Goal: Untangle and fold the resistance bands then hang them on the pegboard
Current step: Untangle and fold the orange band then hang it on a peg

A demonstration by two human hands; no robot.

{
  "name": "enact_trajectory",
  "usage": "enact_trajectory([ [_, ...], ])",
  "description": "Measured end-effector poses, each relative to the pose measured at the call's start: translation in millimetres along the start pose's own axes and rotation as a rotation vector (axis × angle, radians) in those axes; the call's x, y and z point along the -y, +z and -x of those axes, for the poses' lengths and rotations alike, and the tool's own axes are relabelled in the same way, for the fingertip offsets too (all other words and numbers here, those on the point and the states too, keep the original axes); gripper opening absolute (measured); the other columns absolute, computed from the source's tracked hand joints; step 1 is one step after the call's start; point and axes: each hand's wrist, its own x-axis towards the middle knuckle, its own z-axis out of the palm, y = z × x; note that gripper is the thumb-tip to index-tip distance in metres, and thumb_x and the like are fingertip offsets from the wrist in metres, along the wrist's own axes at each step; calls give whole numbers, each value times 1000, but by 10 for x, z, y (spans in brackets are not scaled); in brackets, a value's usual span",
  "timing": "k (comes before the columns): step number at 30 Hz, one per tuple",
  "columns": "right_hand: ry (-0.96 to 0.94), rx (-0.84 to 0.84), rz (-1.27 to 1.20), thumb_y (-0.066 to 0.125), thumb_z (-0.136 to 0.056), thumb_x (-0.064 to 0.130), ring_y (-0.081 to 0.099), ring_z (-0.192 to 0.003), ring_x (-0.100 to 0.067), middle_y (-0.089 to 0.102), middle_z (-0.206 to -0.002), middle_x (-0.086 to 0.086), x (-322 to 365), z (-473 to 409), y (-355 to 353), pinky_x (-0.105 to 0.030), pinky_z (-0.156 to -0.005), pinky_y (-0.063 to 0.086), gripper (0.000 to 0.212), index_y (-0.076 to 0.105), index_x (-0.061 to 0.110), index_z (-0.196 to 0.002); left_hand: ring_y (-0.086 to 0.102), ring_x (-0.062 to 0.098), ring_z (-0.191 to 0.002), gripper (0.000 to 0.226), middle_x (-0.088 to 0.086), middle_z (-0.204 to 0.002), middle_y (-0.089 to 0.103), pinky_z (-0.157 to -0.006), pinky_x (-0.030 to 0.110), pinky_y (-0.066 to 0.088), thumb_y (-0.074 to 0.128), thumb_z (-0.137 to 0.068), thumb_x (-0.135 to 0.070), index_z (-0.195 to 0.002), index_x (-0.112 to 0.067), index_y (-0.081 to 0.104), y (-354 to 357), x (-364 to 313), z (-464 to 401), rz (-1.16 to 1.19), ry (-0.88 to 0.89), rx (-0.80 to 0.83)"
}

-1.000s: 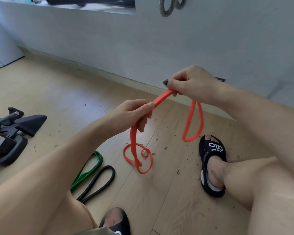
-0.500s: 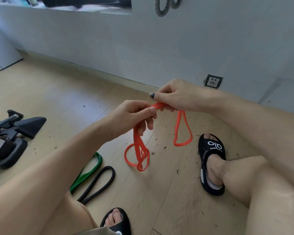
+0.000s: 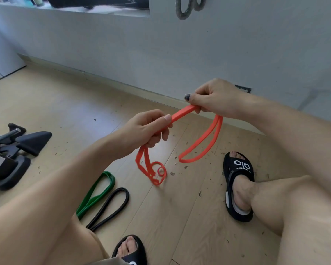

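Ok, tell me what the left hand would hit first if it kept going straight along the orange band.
Probably the right hand. The left hand grips the orange band, whose taut stretch runs up and right into the right hand's fingers. Nothing else shows between them, though depth is unclear.

Since half a second ago the right hand (image 3: 216, 98) has been drawn up and to the right, away from the left hand (image 3: 147, 129), so that a short straight length of the orange band (image 3: 183, 111) is now stretched between the two grips, where the hands had been almost touching. The loop hanging under the right hand has been widened, and the coiled end below the left hand is swung slightly right
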Motion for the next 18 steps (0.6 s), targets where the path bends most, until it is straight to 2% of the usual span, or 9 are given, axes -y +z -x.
enact_trajectory([
  [3,15,9,7,56,-100,52,46,-61,-17,56,-66,-2,-10,5,-11,-33,-62,39,49,72,18,-68,54,16,-60,28,-1,-67,55,-66,32,56,48,-108,-24,-103,-4,67,3,6,-1,-3,13,7],
  [5,16,11,9,56,-100,52,46,-61,-17,56,-66,-1,-2,-1,-10,-34,-62,39,49,72,18,-68,55,17,-57,31,-3,-65,50,-73,36,60,46,-109,-24,-103,-4,68,5,2,-4,17,14,14],
  [9,3,-11,11,56,-100,51,46,-62,-18,55,-68,-5,-3,-16,-14,-34,-64,39,49,72,16,-69,41,14,-50,33,2,-72,54,-58,28,52,42,-110,-24,-111,-2,67,-5,-20,2,46,16,19],
  [11,-1,-27,10,56,-99,51,45,-62,-19,53,-68,-7,-12,-18,-26,-34,-64,38,50,71,16,-68,44,14,-52,31,3,-76,58,-56,27,50,43,-110,-23,-114,-3,67,-9,-24,6,48,15,22],
  [13,-3,-39,12,56,-100,51,44,-61,-19,53,-68,-6,-20,-13,-37,-33,-63,38,50,72,15,-69,52,15,-60,30,3,-75,58,-61,29,54,42,-110,-22,-114,-5,67,-30,-19,9,22,-3,33],
  [16,-11,-33,16,57,-100,49,48,-62,-18,56,-67,-6,-32,-8,-24,-33,-65,40,48,73,14,-70,55,15,-66,34,-1,-69,52,-82,37,59,39,-111,-23,-110,-5,68,-64,6,12,5,-45,64],
  [17,-15,-28,20,57,-100,48,49,-61,-18,58,-67,-6,-31,-8,-13,-33,-65,41,48,73,14,-70,53,15,-64,34,-2,-68,50,-81,36,59,38,-111,-22,-109,-4,67,-64,11,12,3,-58,65],
  [18,-16,-27,25,57,-100,47,49,-61,-17,58,-66,-6,-27,-9,-5,-33,-64,41,47,72,14,-69,48,15,-61,33,-3,-67,49,-73,33,58,39,-111,-22,-107,-4,66,-59,13,12,-2,-65,57],
])
